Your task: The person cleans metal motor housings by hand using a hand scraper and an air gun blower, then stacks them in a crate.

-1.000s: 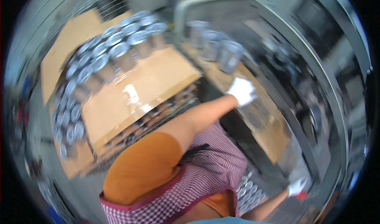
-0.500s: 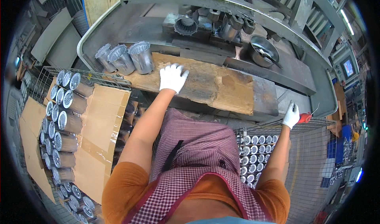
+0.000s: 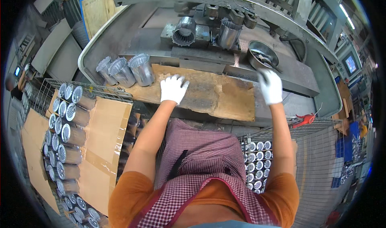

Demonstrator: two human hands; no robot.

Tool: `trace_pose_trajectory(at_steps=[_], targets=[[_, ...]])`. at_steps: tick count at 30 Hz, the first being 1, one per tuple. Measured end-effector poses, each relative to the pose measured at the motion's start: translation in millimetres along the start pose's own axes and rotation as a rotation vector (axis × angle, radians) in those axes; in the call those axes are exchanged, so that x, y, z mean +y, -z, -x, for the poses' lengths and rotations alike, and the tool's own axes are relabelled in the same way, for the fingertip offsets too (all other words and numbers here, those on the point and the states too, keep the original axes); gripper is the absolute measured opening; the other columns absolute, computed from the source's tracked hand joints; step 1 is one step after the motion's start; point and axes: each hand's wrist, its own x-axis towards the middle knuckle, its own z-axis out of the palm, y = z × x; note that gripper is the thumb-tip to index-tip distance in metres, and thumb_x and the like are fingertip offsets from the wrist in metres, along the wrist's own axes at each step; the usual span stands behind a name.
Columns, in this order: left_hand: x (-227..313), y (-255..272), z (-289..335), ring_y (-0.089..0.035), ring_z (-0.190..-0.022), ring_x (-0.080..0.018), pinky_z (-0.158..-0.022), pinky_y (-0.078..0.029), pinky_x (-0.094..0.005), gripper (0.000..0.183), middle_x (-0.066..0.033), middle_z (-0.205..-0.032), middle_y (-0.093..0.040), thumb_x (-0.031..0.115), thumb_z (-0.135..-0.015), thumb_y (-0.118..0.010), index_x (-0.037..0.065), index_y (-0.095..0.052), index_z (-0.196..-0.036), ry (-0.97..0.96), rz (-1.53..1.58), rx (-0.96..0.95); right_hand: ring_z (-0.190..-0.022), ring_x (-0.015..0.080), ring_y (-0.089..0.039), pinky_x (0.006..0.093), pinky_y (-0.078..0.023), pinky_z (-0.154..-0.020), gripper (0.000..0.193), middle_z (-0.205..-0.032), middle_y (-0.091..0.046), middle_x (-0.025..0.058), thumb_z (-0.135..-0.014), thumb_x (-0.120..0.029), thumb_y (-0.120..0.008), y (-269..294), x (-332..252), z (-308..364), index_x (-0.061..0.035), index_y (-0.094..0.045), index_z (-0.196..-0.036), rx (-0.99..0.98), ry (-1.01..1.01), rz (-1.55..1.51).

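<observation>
My left hand [image 3: 174, 89], in a white glove, rests palm down with fingers spread on a worn cardboard sheet [image 3: 209, 94] along the bench front. Left of it three ribbed metal cylinders [image 3: 142, 70] stand in a row. My right hand [image 3: 270, 86], also gloved, is raised over the bench's right side, just in front of a metal bowl [image 3: 261, 53] with small dark pieces in it. Motion smears its fingers. Behind the cardboard, one metal cylinder [image 3: 185, 31] lies on its side on a machine fixture, and another [image 3: 230, 34] stands upright beside it.
A red object [image 3: 304, 120] lies on the rim of the wire basket [image 3: 317, 147] at right. Metal cylinders [image 3: 71, 134] are stacked at left beside a cardboard divider [image 3: 102, 135]. More round-ended parts [image 3: 259, 163] fill a crate below my right arm. A machine beam [image 3: 225, 6] crosses overhead.
My right hand has moved left and away from me, from beside the red object to near the bowl. A cylinder at the upright station shows more clearly. My left hand stays on the cardboard.
</observation>
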Motion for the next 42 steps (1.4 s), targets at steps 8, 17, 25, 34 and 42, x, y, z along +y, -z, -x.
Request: trace_pose_trajectory(at_steps=[8,17,25,34,42], targets=[[1.2,2.4,0.4,-0.052,-0.125,-0.0283,-0.102,-0.037,-0.0463,0.044,-0.0076,-0.134,-0.06,0.049,-0.096,-0.05,0.018,-0.067,-0.123,0.026,-0.01,-0.048,-0.103,0.0404,-0.064,0.0477,-0.051,-0.087,0.04,-0.109,-0.067,0.0234,-0.092,-0.04,-0.058,-87.4,-32.4,-171.1,-0.006,-0.068,-0.11,-0.178,-0.117,-0.026],[17.7,27.7,-66.9,-0.061,-0.109,-0.0327,-0.094,-0.045,-0.0475,0.044,-0.0124,-0.119,-0.066,0.047,-0.09,-0.062,0.014,-0.069,-0.118,0.068,0.437,0.343,-0.086,0.0348,-0.065,0.0447,-0.052,-0.079,0.027,-0.091,-0.069,0.0164,-0.089,-0.033,-0.064,-61.4,-68.0,-116.7,-0.0078,-0.073,-0.093,-0.115,0.082,-0.237],[21.9,33.8,-184.6,-0.062,-0.103,-0.0358,-0.086,-0.047,-0.051,0.053,-0.0169,-0.108,-0.067,0.056,-0.084,-0.061,0.008,-0.074,-0.101,0.397,0.064,0.337,-0.077,0.0276,-0.069,0.0408,-0.052,-0.067,0.025,-0.083,-0.072,0.008,-0.092,-0.033,-0.059,-59.9,-158.9,-21.7,-0.0124,-0.074,-0.09,-0.32,0.136,-0.3],[4.8,92.6,-144.6,-0.063,-0.08,-0.0345,-0.074,-0.046,-0.0481,0.03,-0.0109,-0.081,-0.067,0.039,-0.082,-0.073,0.009,-0.074,-0.083,-0.028,0.053,0.636,-0.073,0.0314,-0.068,0.0409,-0.054,-0.066,0.031,-0.087,-0.071,0.0142,-0.084,-0.035,-0.073,-59.8,-110.3,-41.5,-0.0078,-0.07,-0.099,-0.012,-0.02,-0.291],[79.6,96.5,-173.1,-0.059,-0.085,-0.0247,-0.076,-0.04,-0.0453,0.025,0.0008,-0.083,-0.066,0.046,-0.078,-0.067,0.025,-0.073,-0.09,-0.538,-0.226,0.421,-0.092,0.0327,-0.07,0.0435,-0.053,-0.082,0.052,-0.092,-0.073,0.0143,-0.087,-0.062,-0.057,-117.0,-91.6,-115.7,-0.014,-0.075,-0.094,-0.506,-0.243,-0.015]])
